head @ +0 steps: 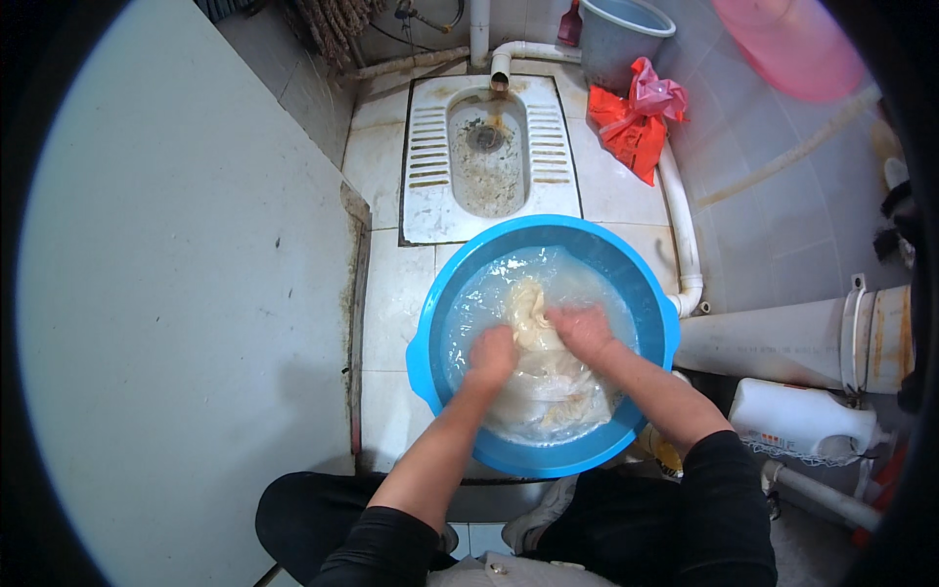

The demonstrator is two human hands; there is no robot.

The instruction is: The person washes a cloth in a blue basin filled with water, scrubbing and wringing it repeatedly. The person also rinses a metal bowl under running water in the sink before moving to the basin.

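A blue plastic basin [544, 467] stands on the floor in front of me, holding cloudy, sudsy water. A wet cream cloth [557, 389] lies in the water, with a bunched part rising between my hands. My left hand [493, 352] is closed in a fist on the left side of the bunched cloth. On its right side, my right hand [583, 332] grips the cloth with curled fingers. The fingertips of both hands are partly hidden by the cloth and water.
Beyond the basin is a squat toilet [488, 158] set in the tiled floor. A red plastic bag [634, 125] and a grey bucket [620, 44] stand back right. White pipes [770, 341] and a white jug [799, 422] line the right; a pale door [198, 293] is close on the left.
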